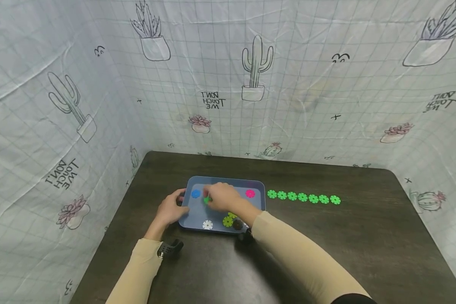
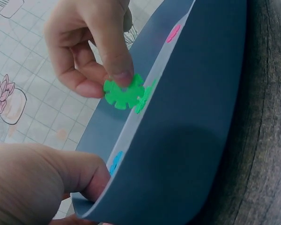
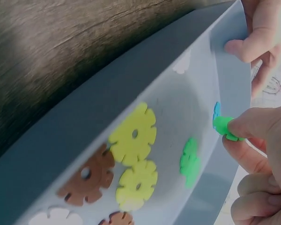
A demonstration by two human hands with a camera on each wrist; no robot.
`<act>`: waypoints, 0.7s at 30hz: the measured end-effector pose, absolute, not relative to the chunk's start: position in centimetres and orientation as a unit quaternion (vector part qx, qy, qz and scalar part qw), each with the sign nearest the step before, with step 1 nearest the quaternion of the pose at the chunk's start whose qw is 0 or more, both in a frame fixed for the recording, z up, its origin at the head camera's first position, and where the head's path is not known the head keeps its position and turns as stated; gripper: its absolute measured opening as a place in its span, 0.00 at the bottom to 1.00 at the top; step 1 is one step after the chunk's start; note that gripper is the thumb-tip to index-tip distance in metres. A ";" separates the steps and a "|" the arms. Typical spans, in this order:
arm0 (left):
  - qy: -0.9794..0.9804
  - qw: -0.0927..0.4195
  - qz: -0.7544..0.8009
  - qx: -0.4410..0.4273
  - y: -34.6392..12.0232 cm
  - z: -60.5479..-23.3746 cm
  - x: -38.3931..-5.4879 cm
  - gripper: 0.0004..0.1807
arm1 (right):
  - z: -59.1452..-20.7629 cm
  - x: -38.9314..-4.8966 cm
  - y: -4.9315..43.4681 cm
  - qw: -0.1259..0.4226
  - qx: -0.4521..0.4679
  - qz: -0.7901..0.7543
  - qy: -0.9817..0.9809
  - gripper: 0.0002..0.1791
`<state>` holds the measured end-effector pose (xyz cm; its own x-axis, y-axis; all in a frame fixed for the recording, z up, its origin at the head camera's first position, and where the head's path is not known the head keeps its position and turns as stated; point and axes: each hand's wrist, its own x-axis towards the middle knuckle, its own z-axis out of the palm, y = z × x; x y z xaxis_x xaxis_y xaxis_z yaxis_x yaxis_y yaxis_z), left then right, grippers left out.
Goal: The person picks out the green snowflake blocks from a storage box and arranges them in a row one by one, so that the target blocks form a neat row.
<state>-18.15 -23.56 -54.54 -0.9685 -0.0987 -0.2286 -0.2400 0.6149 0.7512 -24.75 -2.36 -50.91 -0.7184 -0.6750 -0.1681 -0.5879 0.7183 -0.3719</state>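
Observation:
My left hand [image 1: 171,207] grips the left wall of a grey-blue tray [image 1: 197,213], its thumb inside the rim. Over the tray, my right hand [image 1: 223,197] pinches a green notched disc [image 2: 124,96] between thumb and fingers. Another green disc [image 3: 190,161] lies on the tray floor beneath. Around it in the tray are a blue disc [image 1: 195,194], a pink disc [image 1: 250,193], a white disc [image 1: 207,224], two yellow discs [image 3: 134,134] and brown discs [image 3: 86,176]. My right forearm hides part of the tray's right side.
A straight row of several green discs [image 1: 302,197] lies on the dark wooden table [image 1: 319,236], running right from the tray. A patterned white cloth [image 1: 228,76] hangs behind the table and along both sides.

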 end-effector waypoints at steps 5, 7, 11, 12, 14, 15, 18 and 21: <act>0.896 0.082 0.426 -0.093 -23.6 -54.7 -18.2 0.40 | -50.6 -24.9 -1.4 0.141 -0.338 -0.143 0.920 0.08; 0.897 0.080 0.425 -0.092 -23.6 -54.6 -18.3 0.40 | -50.4 -24.9 -1.0 0.140 -0.333 -0.142 0.922 0.09; 0.898 0.075 0.424 -0.092 -23.7 -54.5 -18.4 0.40 | -50.3 -25.2 -0.3 0.133 -0.330 -0.144 0.923 0.10; 0.899 0.074 0.422 -0.092 -23.7 -54.5 -18.4 0.40 | -50.3 -25.2 -0.1 0.132 -0.330 -0.147 0.923 0.10; 0.900 0.074 0.419 -0.092 -23.7 -54.5 -18.4 0.40 | -50.2 -25.3 0.4 0.129 -0.331 -0.151 0.922 0.10; 0.901 0.075 0.417 -0.092 -23.6 -54.6 -18.5 0.40 | -50.1 -25.3 0.7 0.129 -0.331 -0.155 0.922 0.10; 0.903 0.078 0.412 -0.091 -23.6 -54.7 -18.5 0.41 | -49.8 -25.4 1.6 0.128 -0.329 -0.163 0.922 0.12; 0.902 0.077 0.415 -0.093 -23.7 -54.9 -18.4 0.41 | -49.6 -25.5 2.4 0.124 -0.323 -0.172 0.922 0.12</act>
<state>-18.42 -23.66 -54.87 -0.9709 -0.1037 -0.2159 -0.2314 0.6388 0.7338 -25.46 2.41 -49.56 -0.7601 -0.6392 -0.1170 -0.5540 0.7316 -0.3974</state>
